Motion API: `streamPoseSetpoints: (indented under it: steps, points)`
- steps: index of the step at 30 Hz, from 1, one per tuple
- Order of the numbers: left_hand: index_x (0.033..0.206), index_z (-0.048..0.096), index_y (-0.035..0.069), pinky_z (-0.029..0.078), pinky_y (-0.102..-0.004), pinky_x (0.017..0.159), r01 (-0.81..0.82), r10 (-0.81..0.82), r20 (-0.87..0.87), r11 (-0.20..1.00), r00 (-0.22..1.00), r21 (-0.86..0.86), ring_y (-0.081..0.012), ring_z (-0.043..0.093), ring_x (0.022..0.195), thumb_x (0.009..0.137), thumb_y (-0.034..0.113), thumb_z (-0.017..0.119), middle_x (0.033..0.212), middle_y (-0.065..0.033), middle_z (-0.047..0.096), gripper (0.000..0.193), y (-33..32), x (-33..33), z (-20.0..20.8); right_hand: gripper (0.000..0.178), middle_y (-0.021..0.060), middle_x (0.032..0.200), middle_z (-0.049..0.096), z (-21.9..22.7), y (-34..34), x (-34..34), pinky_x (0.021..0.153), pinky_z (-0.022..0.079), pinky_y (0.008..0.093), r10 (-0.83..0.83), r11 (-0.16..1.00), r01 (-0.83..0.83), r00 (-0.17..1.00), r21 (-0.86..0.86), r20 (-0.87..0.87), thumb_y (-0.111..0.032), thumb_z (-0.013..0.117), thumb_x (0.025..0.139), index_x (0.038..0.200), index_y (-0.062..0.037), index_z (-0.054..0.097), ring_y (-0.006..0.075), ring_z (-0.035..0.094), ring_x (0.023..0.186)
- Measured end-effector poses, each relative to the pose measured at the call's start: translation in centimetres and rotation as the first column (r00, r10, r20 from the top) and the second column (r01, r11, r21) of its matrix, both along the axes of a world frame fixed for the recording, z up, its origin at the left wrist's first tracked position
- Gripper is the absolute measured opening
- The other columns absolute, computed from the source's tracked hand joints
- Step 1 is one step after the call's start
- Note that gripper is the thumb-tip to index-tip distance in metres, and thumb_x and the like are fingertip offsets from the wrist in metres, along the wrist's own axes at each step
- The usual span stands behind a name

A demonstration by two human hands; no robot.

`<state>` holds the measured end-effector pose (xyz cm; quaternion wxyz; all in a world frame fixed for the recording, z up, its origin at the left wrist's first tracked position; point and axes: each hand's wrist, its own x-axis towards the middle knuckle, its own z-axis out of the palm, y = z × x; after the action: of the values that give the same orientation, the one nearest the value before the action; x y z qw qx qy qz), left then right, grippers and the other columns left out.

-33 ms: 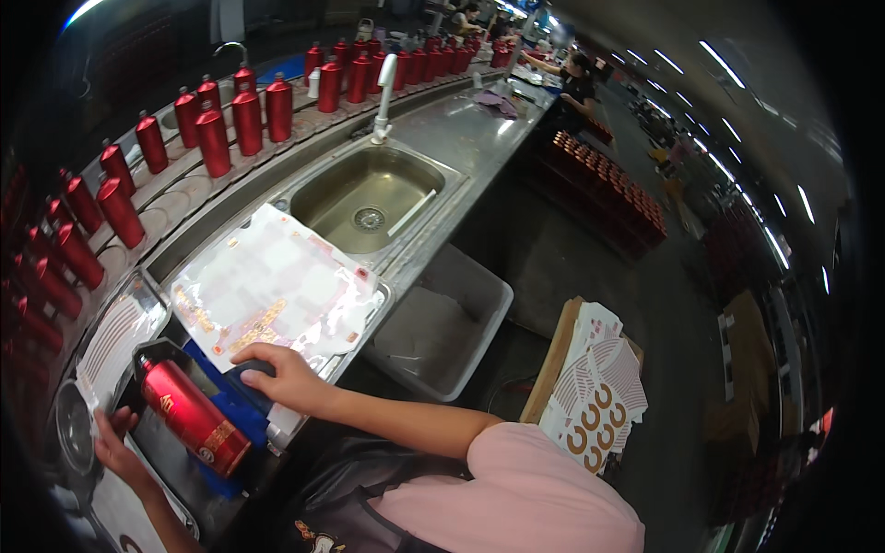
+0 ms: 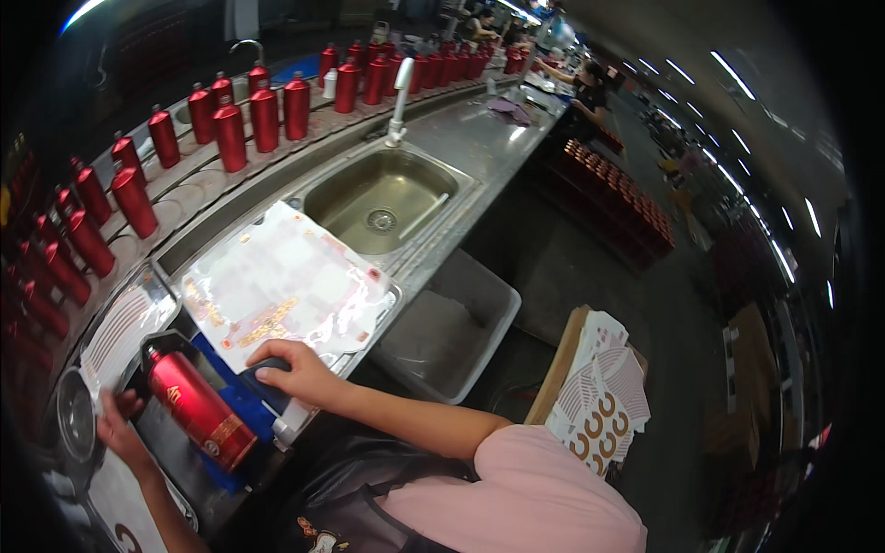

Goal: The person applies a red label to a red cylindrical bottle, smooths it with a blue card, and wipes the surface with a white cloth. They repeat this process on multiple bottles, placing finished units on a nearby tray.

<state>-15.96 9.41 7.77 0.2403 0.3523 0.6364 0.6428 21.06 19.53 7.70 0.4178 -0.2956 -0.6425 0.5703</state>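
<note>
A glossy red bottle (image 2: 200, 407) lies tilted in a blue and black holder (image 2: 235, 398) in front of me. My right hand (image 2: 300, 373) is closed around a dark blue block (image 2: 266, 384) at the holder's right side; whether the block is fixed to the holder I cannot tell. My left hand (image 2: 124, 431), slightly blurred, is left of the bottle with its fingers apart and seems to hold nothing. Near its fingertips is a round clear bowl (image 2: 77, 422). Beyond the right hand, a glossy white sheet with gold and pink printing (image 2: 286, 276) covers part of the counter.
A steel sink (image 2: 378, 198) with a white tap (image 2: 399, 101) is set into the counter. Several red bottles (image 2: 230, 135) stand along the curved conveyor at the left. Below the counter is a grey plastic bin (image 2: 479, 341); printed decal sheets (image 2: 604, 396) lie on a box to the right.
The view has shifted slightly. My left hand's fingers have moved a little and look more curled and blurred. My right hand stays on the block, and the bottle remains in the holder.
</note>
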Motion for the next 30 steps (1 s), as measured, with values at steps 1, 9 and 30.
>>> streamPoseSetpoints:
  steps: [1, 9, 30]
  points:
    - [0.120, 0.071, -0.002, 0.053, -0.0298, 0.089, -0.005, 0.007, 0.048, 0.999, 0.999, -0.032, -0.0157, 0.068, 0.093, 0.108, 0.031, 0.054, 0.103, -0.0114, 0.075, 0.039, 1.3, 0.3, -0.5, 0.017, 0.0086, 0.102, 0.071, 0.4, 0.1, 0.9, 0.083, 0.050, 0.0293, 0.102, 0.988, -0.101, 0.995, -0.114, 0.007, -0.012, 0.071, 0.089, 0.104, -0.0026, 0.070, 0.0124, 0.064, 0.095]
    - [0.105, 0.073, -0.003, 0.048, -0.0302, 0.089, 0.143, -0.146, -0.014, 0.979, 0.989, -0.149, -0.0162, 0.063, 0.095, 0.105, 0.040, 0.056, 0.100, -0.0078, 0.072, 0.046, 4.5, 4.5, 0.2, 0.103, 0.0204, 0.109, 0.065, 2.5, -6.6, -1.4, 0.078, 0.055, 0.0502, 0.095, 0.828, -0.431, 0.739, 0.360, 0.667, -0.037, 0.085, 0.077, 0.159, -0.0142, 0.027, 0.0396, 0.068, 0.090]
    - [0.090, 0.072, 0.000, 0.052, -0.0304, 0.074, -0.625, 0.561, -0.341, 0.772, 0.754, -0.113, -0.0162, 0.067, 0.080, 0.082, 0.008, 0.081, 0.083, -0.0044, 0.070, 0.015, -44.7, 17.4, 14.8, 0.090, 0.0182, 0.121, 0.069, 6.7, -20.2, -11.4, 0.071, 0.057, 0.0344, 0.587, 0.302, -0.879, 0.476, 0.369, 0.655, -0.001, 0.083, 0.069, 0.151, -0.0111, 0.048, 0.0281, 0.070, 0.087]
